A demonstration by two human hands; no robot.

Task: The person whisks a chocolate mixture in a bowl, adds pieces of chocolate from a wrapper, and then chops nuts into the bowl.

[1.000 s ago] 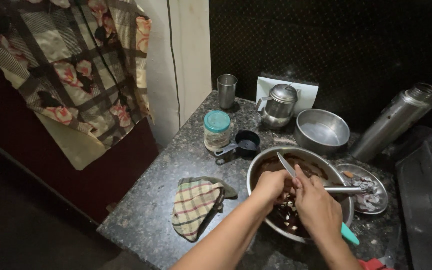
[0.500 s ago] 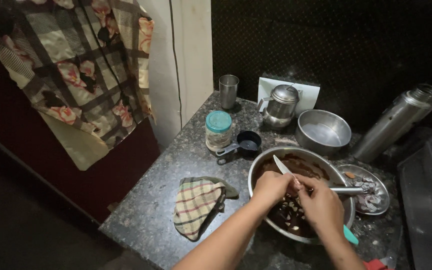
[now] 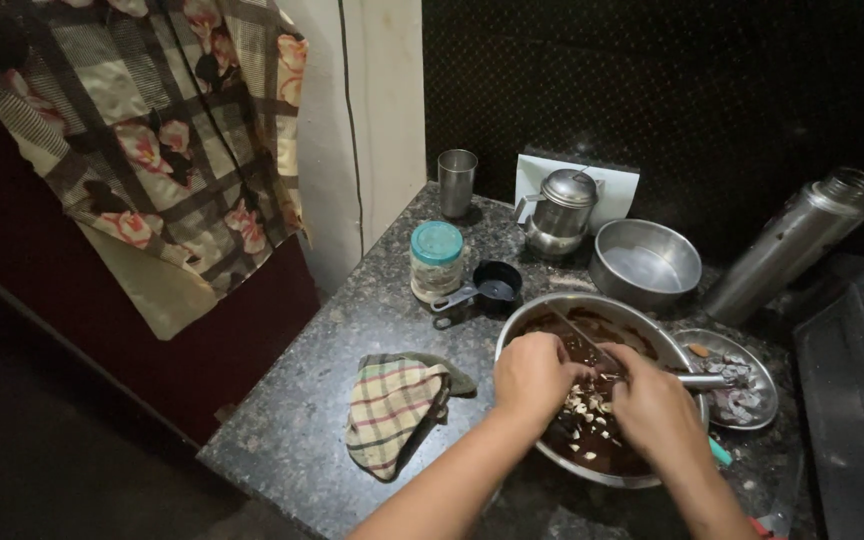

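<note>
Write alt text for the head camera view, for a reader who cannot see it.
Two hands, left hand and right hand, work a knife over a steel bowl of dark mixture with pale chopped bits, on a speckled stone counter. Nearby sit a checked cloth, a lidded jar and a steel flask.

Shiny metal bowl point(image 3: 552, 318), speckled polished stone counter point(image 3: 352, 330), checked cloth point(image 3: 392, 410).

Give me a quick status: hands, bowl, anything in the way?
Left hand and right hand over steel bowl, knife between them. Dark mixture, pale pieces atop. Nothing in the way.
</note>
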